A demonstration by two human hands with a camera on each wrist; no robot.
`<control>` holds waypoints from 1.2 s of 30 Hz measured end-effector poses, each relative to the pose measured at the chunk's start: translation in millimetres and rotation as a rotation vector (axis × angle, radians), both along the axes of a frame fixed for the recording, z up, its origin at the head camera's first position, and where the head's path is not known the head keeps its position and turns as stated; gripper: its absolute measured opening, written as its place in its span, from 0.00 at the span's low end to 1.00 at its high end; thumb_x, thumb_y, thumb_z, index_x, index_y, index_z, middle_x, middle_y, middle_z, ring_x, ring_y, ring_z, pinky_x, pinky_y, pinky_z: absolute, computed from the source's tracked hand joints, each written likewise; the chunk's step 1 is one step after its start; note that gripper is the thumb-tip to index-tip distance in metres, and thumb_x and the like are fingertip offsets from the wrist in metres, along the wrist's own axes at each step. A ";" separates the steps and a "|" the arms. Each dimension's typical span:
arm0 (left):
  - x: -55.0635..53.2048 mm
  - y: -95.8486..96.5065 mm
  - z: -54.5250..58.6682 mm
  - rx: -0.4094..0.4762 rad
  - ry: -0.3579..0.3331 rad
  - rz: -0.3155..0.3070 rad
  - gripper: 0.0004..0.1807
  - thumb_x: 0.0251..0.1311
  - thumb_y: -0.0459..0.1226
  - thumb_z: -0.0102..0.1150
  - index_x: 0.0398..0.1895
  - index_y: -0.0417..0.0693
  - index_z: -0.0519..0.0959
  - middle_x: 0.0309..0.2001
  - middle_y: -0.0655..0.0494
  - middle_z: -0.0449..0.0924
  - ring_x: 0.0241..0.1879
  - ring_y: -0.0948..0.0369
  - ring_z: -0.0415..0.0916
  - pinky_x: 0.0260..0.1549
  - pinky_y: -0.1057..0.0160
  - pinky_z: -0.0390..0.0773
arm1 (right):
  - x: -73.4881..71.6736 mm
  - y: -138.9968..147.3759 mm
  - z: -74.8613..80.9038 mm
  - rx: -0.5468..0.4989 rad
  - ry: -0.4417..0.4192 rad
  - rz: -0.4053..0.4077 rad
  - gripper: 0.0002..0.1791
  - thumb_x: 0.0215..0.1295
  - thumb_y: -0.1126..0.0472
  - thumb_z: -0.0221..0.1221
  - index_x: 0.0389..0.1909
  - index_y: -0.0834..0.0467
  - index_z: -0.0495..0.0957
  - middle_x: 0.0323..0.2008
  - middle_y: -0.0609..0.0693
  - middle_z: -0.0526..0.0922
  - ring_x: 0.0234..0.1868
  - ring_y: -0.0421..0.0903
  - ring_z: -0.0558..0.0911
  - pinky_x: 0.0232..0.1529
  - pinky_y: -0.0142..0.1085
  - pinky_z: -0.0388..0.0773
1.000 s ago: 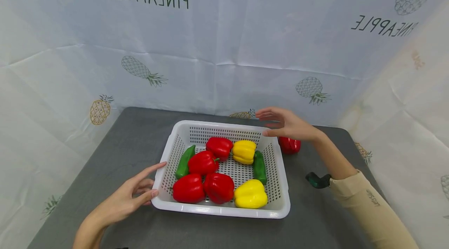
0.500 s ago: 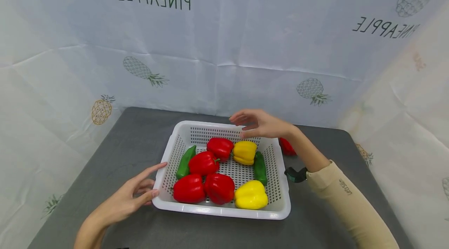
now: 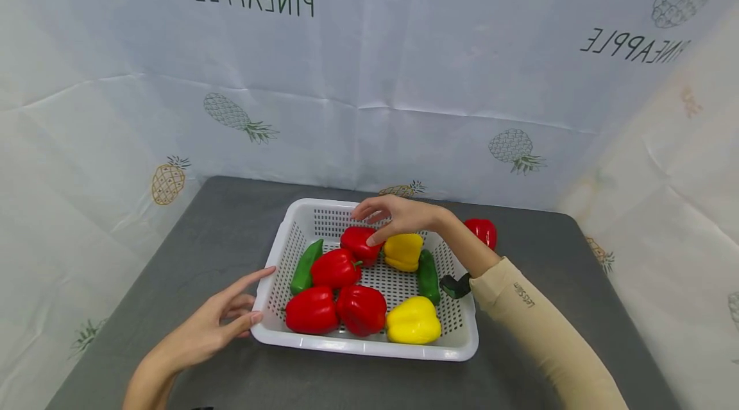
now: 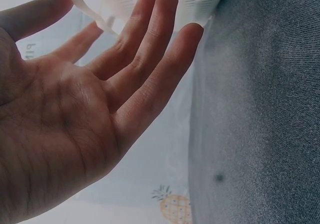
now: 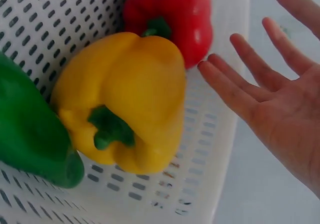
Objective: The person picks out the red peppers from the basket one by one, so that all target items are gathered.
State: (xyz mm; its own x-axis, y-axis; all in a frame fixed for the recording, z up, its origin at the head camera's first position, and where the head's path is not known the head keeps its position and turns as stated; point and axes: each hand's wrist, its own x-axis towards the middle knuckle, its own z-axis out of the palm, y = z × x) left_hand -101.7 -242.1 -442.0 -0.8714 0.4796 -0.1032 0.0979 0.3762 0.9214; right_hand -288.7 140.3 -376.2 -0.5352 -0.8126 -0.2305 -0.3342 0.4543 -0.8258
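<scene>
A white perforated plastic basket (image 3: 369, 347) holds several red and yellow bell peppers and two long green peppers. My right hand (image 3: 398, 214), fingers spread and slightly bent, hovers over the back red bell pepper (image 3: 353, 242). In the right wrist view its fingertips come close to that red bell pepper (image 5: 192, 26); whether they touch is unclear. Just beside is the back yellow bell pepper (image 3: 404, 253). At the basket's left rim my left hand (image 3: 196, 333) rests its index fingertip and thumb, the fingers loosely extended. The left wrist view shows the palm (image 4: 60, 119) with nothing in it.
Another red bell pepper (image 3: 482, 231) lies on the grey table (image 3: 323, 384), right of the basket. In the basket are green peppers (image 3: 306, 267) left and right, and a yellow bell pepper (image 3: 413, 321) in front. A pineapple-print cloth (image 3: 358, 63) hangs behind.
My right hand has swept left and lower, from beside the basket's back right corner to above the back red bell pepper. The left hand stays at the rim.
</scene>
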 end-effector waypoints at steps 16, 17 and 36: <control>0.5 -1.4 -0.6 -0.003 0.001 0.003 0.41 0.80 0.37 0.59 0.89 0.50 0.51 0.52 0.45 0.88 0.48 0.71 0.84 0.43 0.63 0.87 | -0.3 -5.6 -17.4 0.095 -0.027 -0.013 0.36 0.67 0.63 0.72 0.74 0.59 0.72 0.74 0.56 0.78 0.78 0.56 0.73 0.82 0.55 0.67; 0.6 -1.3 -0.3 -0.003 -0.007 0.007 0.41 0.80 0.38 0.59 0.89 0.50 0.51 0.52 0.45 0.88 0.48 0.71 0.84 0.43 0.63 0.87 | -0.3 -6.2 -18.4 0.099 -0.018 -0.004 0.35 0.67 0.63 0.72 0.74 0.59 0.73 0.73 0.57 0.78 0.77 0.56 0.74 0.82 0.54 0.67; 0.2 -1.4 -3.1 0.021 0.018 -0.008 0.41 0.80 0.36 0.59 0.89 0.48 0.51 0.51 0.44 0.88 0.48 0.71 0.84 0.42 0.64 0.87 | -1.3 -8.5 -27.1 0.101 0.000 0.033 0.38 0.68 0.65 0.71 0.77 0.61 0.68 0.74 0.62 0.75 0.75 0.62 0.76 0.67 0.48 0.84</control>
